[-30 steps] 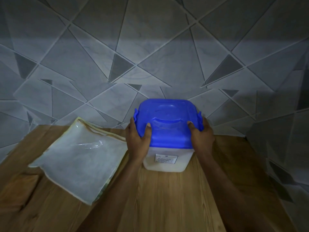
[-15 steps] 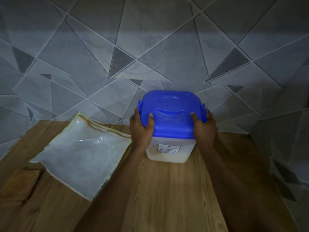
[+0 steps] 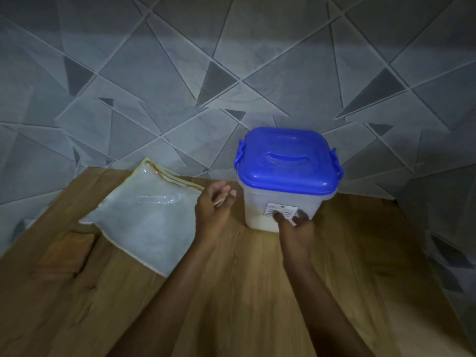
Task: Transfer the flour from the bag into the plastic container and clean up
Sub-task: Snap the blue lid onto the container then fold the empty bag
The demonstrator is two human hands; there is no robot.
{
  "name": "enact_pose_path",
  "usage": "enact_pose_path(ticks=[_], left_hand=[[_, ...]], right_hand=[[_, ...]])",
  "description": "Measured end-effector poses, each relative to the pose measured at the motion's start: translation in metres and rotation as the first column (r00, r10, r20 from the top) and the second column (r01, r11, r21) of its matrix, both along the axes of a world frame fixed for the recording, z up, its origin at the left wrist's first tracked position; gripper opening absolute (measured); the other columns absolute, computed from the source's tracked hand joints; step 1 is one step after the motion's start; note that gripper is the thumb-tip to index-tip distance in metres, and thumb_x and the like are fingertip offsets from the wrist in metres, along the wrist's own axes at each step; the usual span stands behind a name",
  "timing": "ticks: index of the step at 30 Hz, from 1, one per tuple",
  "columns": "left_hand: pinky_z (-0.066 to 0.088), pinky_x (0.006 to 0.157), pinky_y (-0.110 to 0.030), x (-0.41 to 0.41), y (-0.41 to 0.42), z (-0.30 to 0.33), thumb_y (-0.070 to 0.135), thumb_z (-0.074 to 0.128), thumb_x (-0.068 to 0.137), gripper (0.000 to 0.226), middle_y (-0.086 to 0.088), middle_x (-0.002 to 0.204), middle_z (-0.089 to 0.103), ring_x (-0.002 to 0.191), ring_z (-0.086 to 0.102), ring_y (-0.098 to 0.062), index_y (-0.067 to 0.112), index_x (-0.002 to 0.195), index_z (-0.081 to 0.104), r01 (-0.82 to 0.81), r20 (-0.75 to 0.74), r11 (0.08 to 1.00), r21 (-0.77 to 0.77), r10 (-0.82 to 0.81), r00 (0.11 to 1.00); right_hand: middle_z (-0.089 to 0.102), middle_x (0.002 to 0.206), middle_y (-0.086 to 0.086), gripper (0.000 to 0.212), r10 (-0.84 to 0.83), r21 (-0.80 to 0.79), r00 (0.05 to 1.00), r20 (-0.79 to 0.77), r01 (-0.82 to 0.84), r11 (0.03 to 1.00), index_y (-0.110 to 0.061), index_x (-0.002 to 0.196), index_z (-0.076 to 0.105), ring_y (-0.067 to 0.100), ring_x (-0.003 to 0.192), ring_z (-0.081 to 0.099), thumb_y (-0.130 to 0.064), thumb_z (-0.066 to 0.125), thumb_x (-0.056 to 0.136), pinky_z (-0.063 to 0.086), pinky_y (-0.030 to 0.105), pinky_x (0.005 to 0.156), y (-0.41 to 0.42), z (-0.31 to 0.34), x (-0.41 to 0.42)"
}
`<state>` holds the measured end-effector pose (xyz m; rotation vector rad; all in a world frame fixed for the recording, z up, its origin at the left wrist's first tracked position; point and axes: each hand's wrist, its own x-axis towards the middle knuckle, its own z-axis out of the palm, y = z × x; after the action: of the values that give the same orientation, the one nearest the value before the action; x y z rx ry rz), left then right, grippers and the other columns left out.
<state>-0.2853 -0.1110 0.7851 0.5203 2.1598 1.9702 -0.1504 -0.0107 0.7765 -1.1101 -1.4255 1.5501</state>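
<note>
1. Wooden table [image 3: 244, 292], with the flattened bag [image 3: 144, 217] lying limp at left; it looks light and floppy, best pinched at an edge.
2. Plastic container [image 3: 286, 202] stands by the wall with its blue lid [image 3: 287, 161] on; probably heavy with flour, so lift by the sides.
3. Both hands have come off the lid: left hand [image 3: 215, 207] loosely open beside the bag, right hand [image 3: 293, 222] relaxed before the container.

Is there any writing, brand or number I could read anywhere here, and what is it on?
White label on the front of the plastic container: several lines of small print, too blurred to read, partly hidden by the right hand.
Blue lid: no text visible.
Bag: no text visible.
</note>
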Motion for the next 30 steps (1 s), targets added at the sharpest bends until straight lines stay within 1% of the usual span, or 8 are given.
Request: enact_pose_path(ticks=[2, 5, 8, 15, 17, 19, 25, 30], left_hand=[[0.052, 0.085, -0.010, 0.003, -0.016, -0.001, 0.018, 0.072, 0.088, 0.022, 0.015, 0.099, 0.071, 0.094, 0.066, 0.008, 0.016, 0.110, 0.069, -0.031, -0.051, 0.999, 0.017, 0.032, 0.998], [0.055, 0.088, -0.020, 0.002, -0.046, -0.001, 0.014, 0.070, 0.089, 0.015, 0.012, 0.099, 0.072, 0.096, 0.067, -0.001, 0.018, 0.104, 0.071, -0.093, -0.107, 0.996, 0.016, 0.094, 0.990], [0.057, 0.089, -0.025, -0.002, -0.067, -0.002, 0.015, 0.070, 0.090, 0.014, 0.010, 0.102, 0.072, 0.097, 0.067, -0.005, 0.019, 0.103, 0.071, -0.162, -0.083, 0.986, 0.030, 0.164, 0.983], [0.053, 0.084, -0.013, -0.014, -0.114, -0.005, 0.018, 0.070, 0.091, 0.013, 0.010, 0.103, 0.072, 0.097, 0.066, -0.001, 0.017, 0.104, 0.072, -0.294, -0.155, 0.956, 0.005, 0.291, 0.944], [0.051, 0.083, -0.009, -0.019, -0.126, -0.009, 0.017, 0.069, 0.091, 0.013, 0.010, 0.103, 0.072, 0.096, 0.065, 0.001, 0.016, 0.104, 0.072, -0.325, -0.159, 0.946, 0.002, 0.321, 0.934], [0.052, 0.083, -0.010, -0.030, -0.139, -0.014, 0.016, 0.070, 0.090, 0.012, 0.011, 0.102, 0.072, 0.095, 0.065, 0.003, 0.016, 0.102, 0.071, -0.328, -0.152, 0.944, -0.018, 0.322, 0.934], [0.058, 0.088, -0.034, -0.098, -0.180, -0.044, 0.014, 0.073, 0.088, 0.012, 0.007, 0.097, 0.073, 0.092, 0.069, -0.011, 0.014, 0.099, 0.071, -0.274, -0.117, 0.953, -0.127, 0.260, 0.959], [0.059, 0.084, -0.038, -0.181, -0.213, -0.076, 0.014, 0.073, 0.086, 0.016, 0.006, 0.093, 0.072, 0.087, 0.070, -0.009, 0.014, 0.102, 0.069, -0.198, -0.188, 0.932, -0.302, 0.145, 0.971]], right_hand=[[0.068, 0.104, -0.004, 0.039, 0.041, -0.027, 0.999, 0.031, -0.040, 0.999, -0.015, 0.118, 0.063, 0.013, 0.096, 0.065, -0.018, 0.079, 0.083, 0.046, 0.025, 0.082, -0.016, -0.005, -0.009], [0.074, 0.097, -0.008, 0.026, 0.173, 0.050, 0.982, 0.076, -0.177, 0.983, -0.021, 0.106, 0.071, 0.007, 0.093, 0.068, -0.020, 0.079, 0.081, 0.052, 0.027, 0.083, -0.032, -0.007, -0.027], [0.075, 0.091, -0.012, 0.016, 0.288, 0.125, 0.954, 0.087, -0.297, 0.947, -0.024, 0.097, 0.075, 0.004, 0.089, 0.069, -0.016, 0.075, 0.083, 0.058, 0.037, 0.090, -0.041, -0.004, -0.041], [0.075, 0.088, -0.003, 0.012, 0.427, 0.142, 0.904, -0.007, -0.422, 0.896, -0.020, 0.090, 0.075, 0.013, 0.087, 0.071, -0.010, 0.074, 0.083, 0.059, 0.046, 0.088, -0.075, -0.012, -0.069], [0.075, 0.087, -0.003, 0.012, 0.441, 0.124, 0.898, -0.004, -0.437, 0.891, -0.020, 0.089, 0.075, 0.014, 0.086, 0.071, -0.010, 0.075, 0.083, 0.059, 0.048, 0.087, -0.084, -0.019, -0.075], [0.076, 0.087, -0.003, 0.011, 0.447, 0.112, 0.895, 0.005, -0.445, 0.889, -0.022, 0.090, 0.075, 0.016, 0.087, 0.072, -0.013, 0.075, 0.082, 0.059, 0.049, 0.087, -0.092, -0.026, -0.083], [0.076, 0.083, 0.003, 0.009, 0.394, 0.044, 0.916, 0.072, -0.397, 0.917, -0.020, 0.082, 0.075, 0.024, 0.084, 0.073, -0.012, 0.078, 0.080, 0.060, 0.051, 0.082, -0.107, -0.053, -0.122], [0.075, 0.085, 0.005, 0.010, 0.282, 0.050, 0.934, 0.218, -0.299, 0.953, -0.006, 0.089, 0.076, 0.023, 0.084, 0.071, -0.007, 0.080, 0.080, 0.058, 0.045, 0.087, -0.113, -0.087, -0.165]])
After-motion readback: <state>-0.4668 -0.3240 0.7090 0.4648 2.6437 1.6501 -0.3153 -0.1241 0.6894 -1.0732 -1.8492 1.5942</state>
